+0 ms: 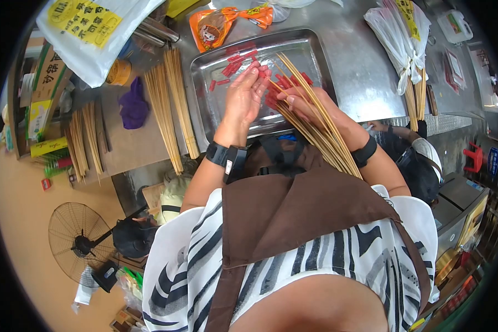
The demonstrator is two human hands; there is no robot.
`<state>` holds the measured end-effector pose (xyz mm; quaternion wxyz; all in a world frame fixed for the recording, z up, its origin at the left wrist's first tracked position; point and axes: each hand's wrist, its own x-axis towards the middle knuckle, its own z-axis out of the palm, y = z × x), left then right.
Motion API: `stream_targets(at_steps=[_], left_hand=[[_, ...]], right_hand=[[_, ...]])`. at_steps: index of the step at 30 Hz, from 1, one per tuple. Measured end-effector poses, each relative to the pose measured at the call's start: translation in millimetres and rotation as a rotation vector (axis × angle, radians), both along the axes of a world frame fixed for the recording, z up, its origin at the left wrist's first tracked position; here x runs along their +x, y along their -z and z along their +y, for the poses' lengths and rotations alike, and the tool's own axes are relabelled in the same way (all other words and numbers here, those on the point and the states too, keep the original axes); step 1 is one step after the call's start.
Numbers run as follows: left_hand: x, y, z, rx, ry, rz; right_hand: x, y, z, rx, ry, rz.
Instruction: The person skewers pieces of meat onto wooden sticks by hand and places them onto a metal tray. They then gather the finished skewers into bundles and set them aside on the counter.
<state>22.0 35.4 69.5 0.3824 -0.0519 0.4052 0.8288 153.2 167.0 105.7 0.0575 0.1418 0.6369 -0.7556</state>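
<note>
My right hand (312,108) is closed round a bundle of long wooden skewers (332,149), whose upper ends carry red pieces. Just left of it, my left hand (246,94) is raised over the tray with its fingers drawn together near the skewer tips; a red piece (264,71) shows at the fingertips. Both hands are over the near part of a rectangular metal tray (199,94). More red pieces (235,65) lie on the tray's bottom, towards its far left. Some red pieces by my right hand are partly hidden by its fingers.
Bundles of bare skewers (163,110) lie left of the tray, beside a purple cloth or bag (133,105). An orange bag (211,30) is beyond the tray. Bagged skewers (404,44) lie right. A person (420,166) is at the right, another (133,235) lower left near a fan (82,243).
</note>
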Motion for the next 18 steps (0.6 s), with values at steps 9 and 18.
stream_targets(at_steps=[9, 18], left_hand=[[7, -4, 3, -0.029, 0.024, 0.086], [24, -2, 16, -0.003, -0.007, 0.091]], right_hand=[[-1, 4, -1, 0.089, 0.021, 0.016], [-1, 14, -2, 0.06, 0.078, 0.036]])
